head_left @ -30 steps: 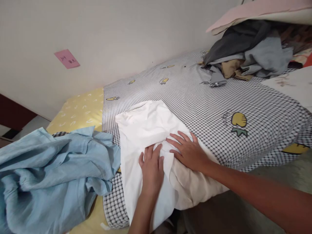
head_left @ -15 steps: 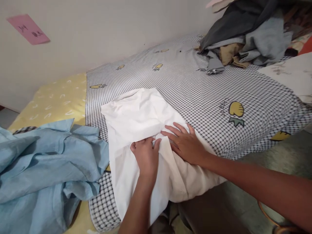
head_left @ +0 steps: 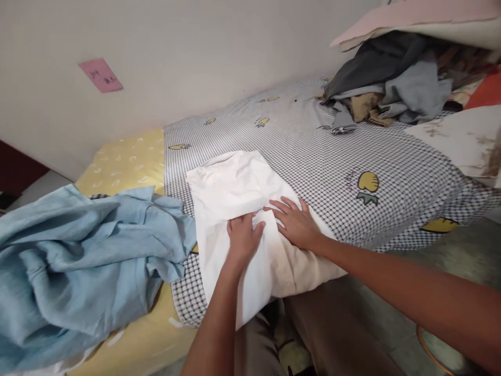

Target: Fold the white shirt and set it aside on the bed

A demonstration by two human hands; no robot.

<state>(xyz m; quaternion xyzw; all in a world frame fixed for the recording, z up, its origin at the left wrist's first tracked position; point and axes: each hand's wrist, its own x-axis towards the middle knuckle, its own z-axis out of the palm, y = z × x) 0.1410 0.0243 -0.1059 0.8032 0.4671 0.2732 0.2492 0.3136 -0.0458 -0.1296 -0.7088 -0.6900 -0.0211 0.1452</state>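
Observation:
A white garment (head_left: 238, 188) lies spread on the checked bedspread in front of me, its kind not clear. Its lower right part looks beige in the shade, and a fold crosses its middle. My left hand (head_left: 243, 239) rests on the cloth at this fold, thumb apart from the fingers; the fingertips are partly hidden along the fold's edge. Just to the right, my right hand (head_left: 298, 225) lies flat on the garment with its fingers spread. The lower end of the cloth hangs over the bed's front edge towards my legs.
A crumpled light blue garment (head_left: 97, 261) lies to the left. Grey, dark and tan clothes (head_left: 403, 78) are heaped at the back right, beside a white patterned cloth (head_left: 462, 136). The bedspread (head_left: 305, 141) meets a wall (head_left: 235, 47) bearing a pink note (head_left: 102, 75).
My view has shifted, so the scene sits further right and the blue garment shows more. My left hand's fingers look straighter on the fold; my right hand stays spread on the cloth.

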